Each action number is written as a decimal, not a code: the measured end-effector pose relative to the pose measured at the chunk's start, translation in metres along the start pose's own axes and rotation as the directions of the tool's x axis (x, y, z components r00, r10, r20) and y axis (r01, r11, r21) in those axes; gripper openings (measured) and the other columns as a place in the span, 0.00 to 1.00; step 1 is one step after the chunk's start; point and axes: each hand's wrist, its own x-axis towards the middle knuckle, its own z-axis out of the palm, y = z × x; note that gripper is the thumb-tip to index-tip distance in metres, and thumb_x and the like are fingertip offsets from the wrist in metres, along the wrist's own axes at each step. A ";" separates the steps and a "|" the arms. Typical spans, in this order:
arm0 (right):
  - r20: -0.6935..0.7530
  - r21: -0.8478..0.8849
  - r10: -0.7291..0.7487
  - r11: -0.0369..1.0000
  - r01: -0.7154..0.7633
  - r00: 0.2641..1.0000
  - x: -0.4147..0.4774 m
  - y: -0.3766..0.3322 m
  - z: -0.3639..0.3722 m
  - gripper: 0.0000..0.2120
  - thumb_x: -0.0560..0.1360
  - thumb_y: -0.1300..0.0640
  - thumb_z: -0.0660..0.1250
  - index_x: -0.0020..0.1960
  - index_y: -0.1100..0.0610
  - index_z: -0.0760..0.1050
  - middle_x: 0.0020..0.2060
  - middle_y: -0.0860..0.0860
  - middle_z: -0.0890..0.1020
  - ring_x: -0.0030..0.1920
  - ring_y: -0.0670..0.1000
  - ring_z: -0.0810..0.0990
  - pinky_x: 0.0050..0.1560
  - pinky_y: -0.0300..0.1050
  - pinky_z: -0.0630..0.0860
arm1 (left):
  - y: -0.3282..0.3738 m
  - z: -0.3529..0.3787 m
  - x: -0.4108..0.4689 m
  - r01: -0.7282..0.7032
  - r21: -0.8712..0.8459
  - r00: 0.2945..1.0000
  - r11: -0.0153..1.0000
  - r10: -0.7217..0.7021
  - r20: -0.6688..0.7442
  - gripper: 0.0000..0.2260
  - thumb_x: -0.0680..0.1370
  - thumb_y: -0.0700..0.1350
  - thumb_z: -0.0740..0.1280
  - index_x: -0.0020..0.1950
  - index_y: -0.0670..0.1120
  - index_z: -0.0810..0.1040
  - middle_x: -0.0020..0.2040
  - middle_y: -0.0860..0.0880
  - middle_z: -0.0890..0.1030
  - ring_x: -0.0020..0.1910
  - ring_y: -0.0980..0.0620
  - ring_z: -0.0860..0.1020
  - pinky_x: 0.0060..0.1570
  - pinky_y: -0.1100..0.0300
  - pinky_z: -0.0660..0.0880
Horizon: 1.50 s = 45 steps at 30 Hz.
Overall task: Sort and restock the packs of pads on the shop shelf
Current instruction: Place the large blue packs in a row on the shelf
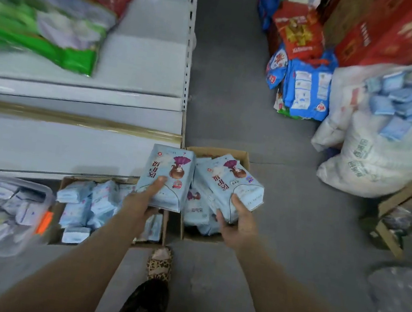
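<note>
Two pale blue packs of pads are up, one in each fist. The left pack (168,171) sits just over the shelf's corner; my left hand (140,201) grips its bottom edge, thumb across the printed face. The right pack (230,183) hangs over the open carton (216,150), my right hand (238,220) clamped round its lower end. Holding them by the ends keeps the printed faces readable, handy, I'd say, for sorting matching designs. More packs fill that carton below, so it looks like the supply. A second carton (98,177) of smaller packs sits left of it, then a clear tub (43,191), all tucked at the foot of the lower shelf (55,148), within easy reach. That shelf looks bare, probably where these go.
</note>
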 end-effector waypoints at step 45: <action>0.850 -0.056 -0.008 0.993 0.105 0.527 -0.552 0.379 0.466 0.23 0.69 0.62 0.80 0.62 0.62 0.78 0.60 0.60 0.81 0.60 0.60 0.81 0.56 0.54 0.83 | 0.383 -0.571 -0.450 -0.736 -0.416 0.667 0.534 0.678 -0.308 0.38 0.61 0.55 0.81 0.68 0.45 0.75 0.57 0.42 0.84 0.55 0.41 0.83 0.42 0.44 0.82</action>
